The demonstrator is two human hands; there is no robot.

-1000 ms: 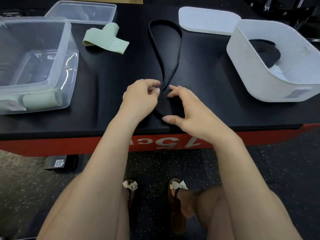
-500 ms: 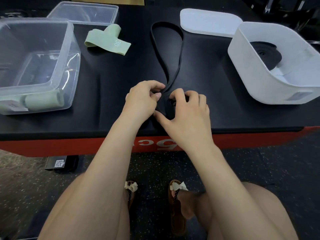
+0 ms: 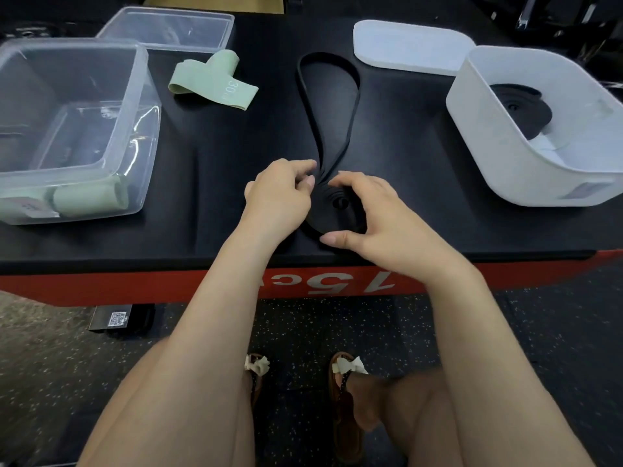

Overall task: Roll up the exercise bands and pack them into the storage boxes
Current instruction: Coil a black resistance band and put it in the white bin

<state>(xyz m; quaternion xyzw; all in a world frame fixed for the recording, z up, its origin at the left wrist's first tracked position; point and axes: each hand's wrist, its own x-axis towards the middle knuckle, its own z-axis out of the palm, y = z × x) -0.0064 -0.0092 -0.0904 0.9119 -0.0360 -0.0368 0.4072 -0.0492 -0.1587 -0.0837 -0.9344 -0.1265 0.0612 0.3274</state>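
Note:
A long black exercise band [image 3: 350, 106] lies on the black table, its near end wound into a flat coil between my hands. My left hand [image 3: 279, 193] pinches the band just left of the coil. My right hand [image 3: 377, 210] cups the coil from the right, thumb under its near edge. A loose green band [image 3: 215, 79] lies unrolled at the back left. The clear plastic box [image 3: 145, 96] on the left holds rolled green bands [image 3: 89, 198]. The white box [image 3: 488, 136] on the right holds a rolled black band [image 3: 522, 107].
A clear lid [image 3: 168, 26] lies behind the clear box and a white lid [image 3: 408, 45] behind the white box. The table's front edge [image 3: 135, 284] is red with white lettering. My knees and sandalled feet are below it on a speckled floor.
The coil has grown as my hands turned it, and my right hand has rotated from on top of the coil to cupping its right side. The loose loop of band is a little shorter.

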